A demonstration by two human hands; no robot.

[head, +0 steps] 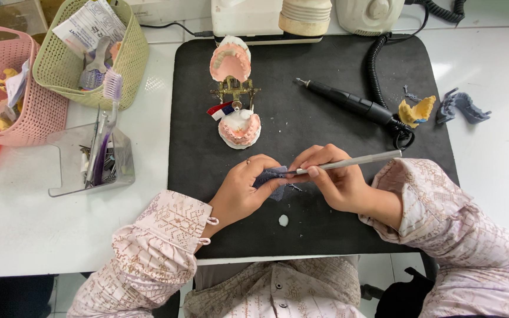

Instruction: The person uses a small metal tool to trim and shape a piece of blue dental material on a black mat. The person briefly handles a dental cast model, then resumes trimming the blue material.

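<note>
— Now, what does each grip hold?
— Left hand pinches a small grey-blue piece over the black mat; right hand closes on a slim metal tool, its tip at the piece.
— And the containers?
— Green basket holds papers, pink basket yellow bits, clear holder brushes.
— Any room?
— Bare mat lies between the hands and the table edge.
</note>
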